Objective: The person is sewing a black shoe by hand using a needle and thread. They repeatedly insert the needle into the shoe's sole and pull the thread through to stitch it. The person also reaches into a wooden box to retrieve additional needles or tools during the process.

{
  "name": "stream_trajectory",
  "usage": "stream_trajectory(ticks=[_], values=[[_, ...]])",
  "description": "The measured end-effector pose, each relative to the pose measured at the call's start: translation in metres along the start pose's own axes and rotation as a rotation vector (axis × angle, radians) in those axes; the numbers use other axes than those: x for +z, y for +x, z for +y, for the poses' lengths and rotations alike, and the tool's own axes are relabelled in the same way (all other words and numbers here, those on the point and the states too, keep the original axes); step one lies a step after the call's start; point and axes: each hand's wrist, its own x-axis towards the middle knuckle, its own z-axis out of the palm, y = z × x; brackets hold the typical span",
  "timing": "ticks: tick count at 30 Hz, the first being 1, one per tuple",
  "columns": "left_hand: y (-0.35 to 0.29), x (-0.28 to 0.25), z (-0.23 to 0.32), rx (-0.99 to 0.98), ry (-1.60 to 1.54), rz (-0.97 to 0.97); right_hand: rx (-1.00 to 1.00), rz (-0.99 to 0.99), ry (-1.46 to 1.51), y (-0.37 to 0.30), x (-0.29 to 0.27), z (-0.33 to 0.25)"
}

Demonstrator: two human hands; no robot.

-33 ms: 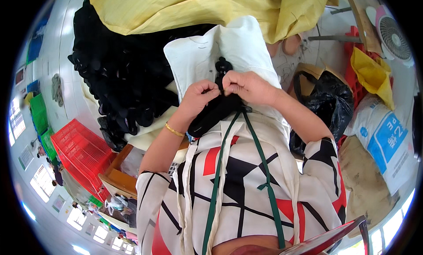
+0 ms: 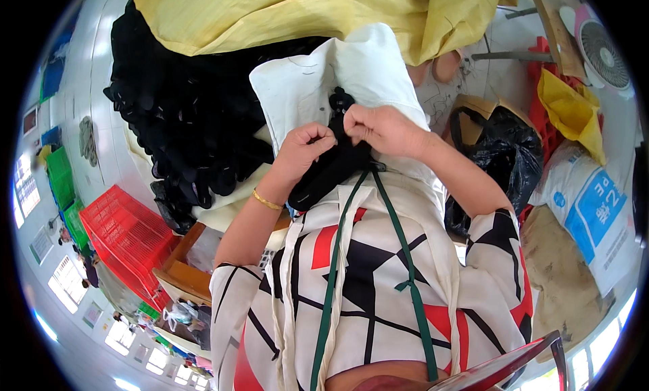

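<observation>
A long, dark black cloth piece lies across my lap on a white cloth; its exact kind does not show. My left hand is closed in a pinch, thumb and forefinger meeting at the piece's left edge. From the other side my right hand pinches it too, knuckles bent and fingertips partly hidden. The two hands are a small gap apart. Beyond them, a narrow lumpy black end sticks out over the white cloth.
To the left lies a big heap of black cloth pieces, with a red plastic crate nearer. Yellow sheeting spans the far side. On the right are a black plastic bag, a white-and-blue sack and a fan.
My right hand has shifted very slightly at the black cloth piece. My left hand looks nearly still.
</observation>
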Motion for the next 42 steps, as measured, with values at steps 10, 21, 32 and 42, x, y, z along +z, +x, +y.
stream_trajectory(ticks=[10, 21, 32, 42], values=[[0.000, 0.006, -0.004, 0.046, 0.107, 0.005, 0.087, 0.012, -0.514, 0.004, 0.000, 0.009], [0.012, 0.028, -0.007, 0.571, 0.637, 0.345, 0.110, 0.008, -0.531, 0.003, 0.000, 0.002], [0.020, 0.027, -0.001, 0.261, 0.437, 0.302, 0.022, 0.374, 0.156, -0.037, -0.018, -0.034], [-0.019, 0.051, 0.053, 0.572, 0.602, 0.140, -0.010, 0.245, 0.352, -0.042, -0.014, -0.065]])
